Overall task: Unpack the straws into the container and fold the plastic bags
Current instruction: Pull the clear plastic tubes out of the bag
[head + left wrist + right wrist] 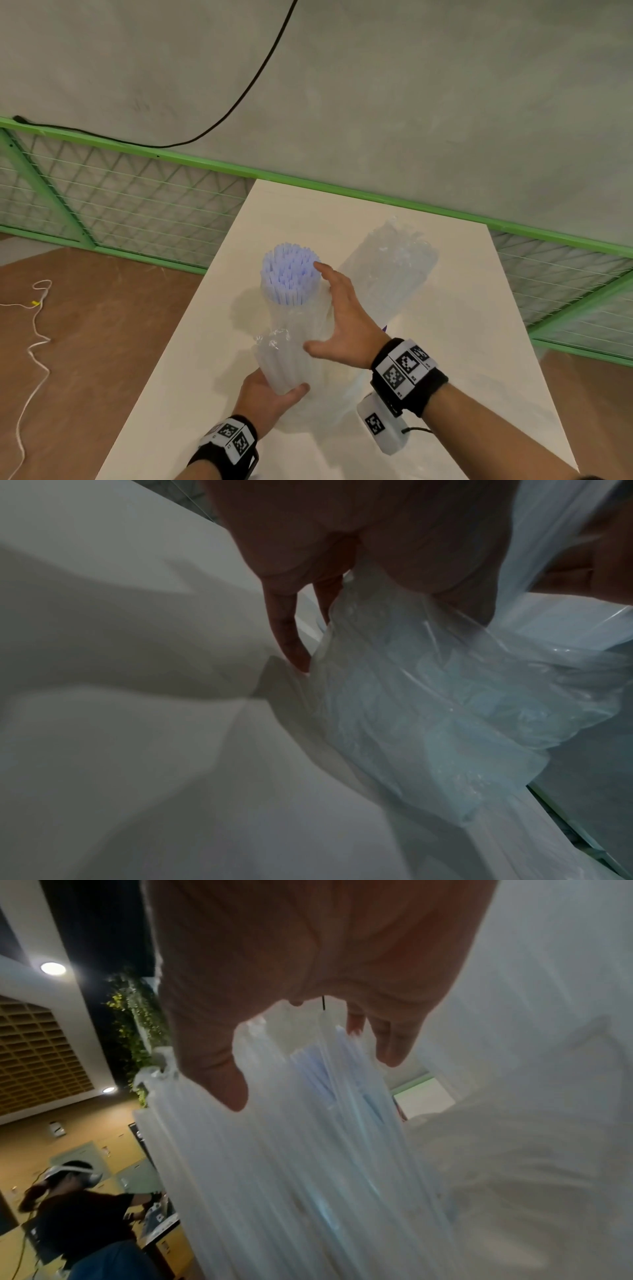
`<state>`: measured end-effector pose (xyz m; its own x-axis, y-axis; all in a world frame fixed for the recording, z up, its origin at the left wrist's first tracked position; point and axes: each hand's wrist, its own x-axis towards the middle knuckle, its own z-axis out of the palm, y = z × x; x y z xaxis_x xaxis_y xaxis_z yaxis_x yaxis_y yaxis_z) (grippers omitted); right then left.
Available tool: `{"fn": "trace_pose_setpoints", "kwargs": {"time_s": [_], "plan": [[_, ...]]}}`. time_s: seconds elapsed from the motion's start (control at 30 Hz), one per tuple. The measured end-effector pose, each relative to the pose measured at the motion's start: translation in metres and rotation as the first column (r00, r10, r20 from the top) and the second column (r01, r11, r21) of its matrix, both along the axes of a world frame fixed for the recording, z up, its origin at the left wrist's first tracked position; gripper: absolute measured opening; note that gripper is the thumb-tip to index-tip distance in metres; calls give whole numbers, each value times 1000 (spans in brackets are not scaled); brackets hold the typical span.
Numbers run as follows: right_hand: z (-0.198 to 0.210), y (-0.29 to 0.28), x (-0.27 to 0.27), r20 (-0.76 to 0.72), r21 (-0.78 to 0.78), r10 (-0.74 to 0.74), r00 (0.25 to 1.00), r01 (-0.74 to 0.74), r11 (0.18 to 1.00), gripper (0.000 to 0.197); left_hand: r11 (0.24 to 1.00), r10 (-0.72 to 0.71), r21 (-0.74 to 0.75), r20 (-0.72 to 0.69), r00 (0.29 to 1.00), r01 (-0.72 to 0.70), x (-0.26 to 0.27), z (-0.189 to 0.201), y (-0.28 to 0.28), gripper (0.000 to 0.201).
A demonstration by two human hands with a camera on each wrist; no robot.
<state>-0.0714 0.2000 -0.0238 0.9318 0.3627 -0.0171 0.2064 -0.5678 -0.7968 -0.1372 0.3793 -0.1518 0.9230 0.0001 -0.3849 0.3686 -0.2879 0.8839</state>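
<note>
A bundle of pale blue-white straws (pixel 291 277) stands upright on the white table (pixel 479 359), its tops bare. Clear plastic (pixel 301 322) wraps its lower part; I cannot tell bag from container wall there. My left hand (pixel 270 401) grips the bottom of a plastic-wrapped straw bundle (pixel 282 363) leaning in front of it. The left wrist view shows this hand (pixel 342 547) clutching crumpled bag plastic (pixel 428 710). My right hand (pixel 342 318) lies spread against the right side of the upright bundle, fingers straight. In the right wrist view, the straws (pixel 291 1177) run between thumb and fingers of that hand (pixel 308 961).
A second clear bag of straws (pixel 390 270) lies on the table behind my right hand. A green mesh fence (pixel 120 198) runs behind the table, with a black cable (pixel 239 99) above it. A white cord (pixel 37 342) lies on the brown floor. Another person (pixel 75 1204) stands farther off.
</note>
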Motion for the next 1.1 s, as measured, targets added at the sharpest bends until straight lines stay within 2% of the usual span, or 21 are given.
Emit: {"fn": "trace_pose_setpoints", "kwargs": {"time_s": [0.13, 0.4, 0.63, 0.93, 1.1], "plan": [[-9, 1, 6, 23, 93, -97, 995, 95, 991, 101, 1000, 0, -3, 6, 1000, 0, 0, 0, 0, 44], [-21, 11, 13, 116, 89, -202, 972, 193, 977, 88, 999, -15, 31, -7, 1000, 15, 0, -1, 0, 47], [-29, 20, 15, 140, 113, -301, 943, 287, 951, 74, 998, -26, 54, 4, 1000, 26, -1, 1, -1, 48], [-29, 28, 15, 152, 142, -366, 918, 346, 927, 75, 999, -24, 45, -1, 1000, 24, -1, 4, -1, 45], [-29, 32, 16, 149, 87, -344, 927, 334, 939, 73, 999, -23, 49, -17, 1000, 24, 0, -1, 0, 52]]}}
